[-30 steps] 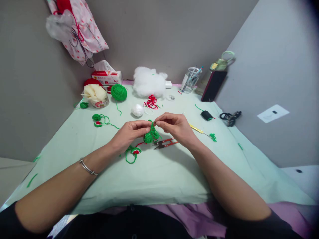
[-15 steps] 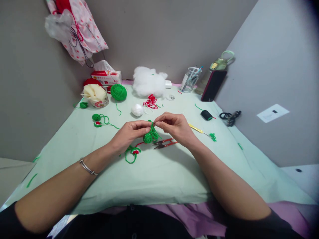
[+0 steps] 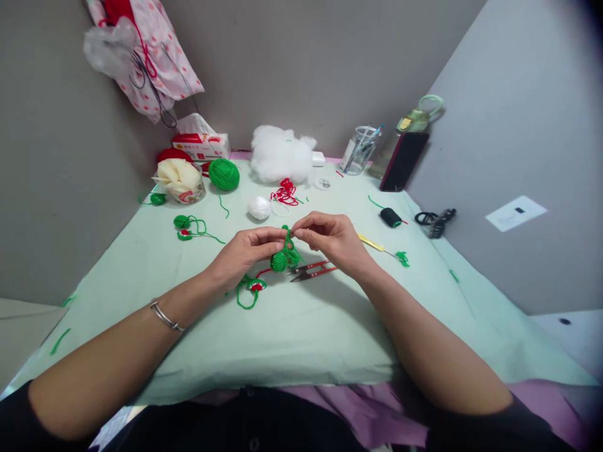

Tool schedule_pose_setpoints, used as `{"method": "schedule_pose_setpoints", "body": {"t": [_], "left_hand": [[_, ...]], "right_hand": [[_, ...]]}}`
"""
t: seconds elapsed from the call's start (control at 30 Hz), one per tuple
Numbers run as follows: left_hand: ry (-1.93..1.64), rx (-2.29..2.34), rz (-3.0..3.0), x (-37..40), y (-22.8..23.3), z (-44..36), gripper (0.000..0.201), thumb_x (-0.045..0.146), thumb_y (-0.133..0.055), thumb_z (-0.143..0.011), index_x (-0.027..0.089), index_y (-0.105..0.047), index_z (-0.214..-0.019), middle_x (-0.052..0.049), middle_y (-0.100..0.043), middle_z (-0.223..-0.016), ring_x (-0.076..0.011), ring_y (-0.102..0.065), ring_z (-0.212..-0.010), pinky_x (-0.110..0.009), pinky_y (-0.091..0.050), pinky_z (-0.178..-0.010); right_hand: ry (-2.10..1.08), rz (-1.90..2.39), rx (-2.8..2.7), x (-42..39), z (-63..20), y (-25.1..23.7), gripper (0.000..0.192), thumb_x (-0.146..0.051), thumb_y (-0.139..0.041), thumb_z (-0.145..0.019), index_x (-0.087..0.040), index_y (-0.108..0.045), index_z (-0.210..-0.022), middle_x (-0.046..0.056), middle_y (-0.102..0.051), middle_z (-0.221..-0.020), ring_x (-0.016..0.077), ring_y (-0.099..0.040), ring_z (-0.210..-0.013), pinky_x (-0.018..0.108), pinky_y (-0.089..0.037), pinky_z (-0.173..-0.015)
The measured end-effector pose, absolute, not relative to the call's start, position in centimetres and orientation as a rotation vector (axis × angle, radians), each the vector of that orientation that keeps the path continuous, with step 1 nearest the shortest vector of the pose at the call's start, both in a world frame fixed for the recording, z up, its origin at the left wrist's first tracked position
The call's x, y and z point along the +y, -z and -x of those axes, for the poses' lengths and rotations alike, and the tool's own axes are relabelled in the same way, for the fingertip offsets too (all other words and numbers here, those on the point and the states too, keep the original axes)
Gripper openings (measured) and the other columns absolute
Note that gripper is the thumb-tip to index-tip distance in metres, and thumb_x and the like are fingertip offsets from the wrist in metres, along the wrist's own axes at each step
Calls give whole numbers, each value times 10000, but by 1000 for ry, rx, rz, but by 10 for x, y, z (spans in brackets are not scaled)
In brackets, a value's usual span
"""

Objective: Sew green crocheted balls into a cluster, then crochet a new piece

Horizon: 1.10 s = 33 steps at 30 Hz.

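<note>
Between my two hands hangs a green crocheted piece [image 3: 279, 260] with a rounded body and a narrow strip at its top. My left hand [image 3: 252, 251] pinches it near the strip, thumb against fingers. Close to the strip's other side, the thumb and forefinger of my right hand [image 3: 327, 238] are pressed together; what lies in that pinch is too small to make out. Below lie red-handled thread snips [image 3: 311, 271], partly behind my right hand. A small green, white and red crocheted piece [image 3: 257, 286] rests on the cloth with its yarn tail looped.
A yellow-handled crochet hook [image 3: 372, 243] and black thread spool [image 3: 391, 218] lie to the right. Behind are a white yarn ball [image 3: 259, 208], red yarn [image 3: 286, 193], white stuffing [image 3: 282, 155] and a green yarn ball [image 3: 224, 174]. A phone [image 3: 405, 162] leans against a bottle [image 3: 417, 119].
The green crocheted piece has shifted and turned slightly, and its narrow strip shows more between my fingers. Both hands stay nearly in place.
</note>
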<state>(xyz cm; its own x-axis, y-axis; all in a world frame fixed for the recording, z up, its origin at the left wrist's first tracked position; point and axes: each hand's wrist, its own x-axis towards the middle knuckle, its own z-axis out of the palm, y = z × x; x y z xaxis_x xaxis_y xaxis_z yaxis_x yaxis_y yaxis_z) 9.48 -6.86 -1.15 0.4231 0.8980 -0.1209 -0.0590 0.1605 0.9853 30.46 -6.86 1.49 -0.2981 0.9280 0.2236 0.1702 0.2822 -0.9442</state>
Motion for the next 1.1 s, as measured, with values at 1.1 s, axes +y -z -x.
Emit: {"method": "schedule_pose_setpoints", "body": {"t": [1.1], "left_hand": [[-861, 900, -1174, -67, 14, -96, 341, 365, -862, -747, 218, -823, -1053, -48, -795, -1030, -194, -677, -924, -349, -501, -926]], "right_hand": [[-889, 975, -1802, -70, -303, -6, 67, -205, -713, -883, -192, -766, -845, 18, -689, -840, 113, -530, -684, 278, -408, -622]]}}
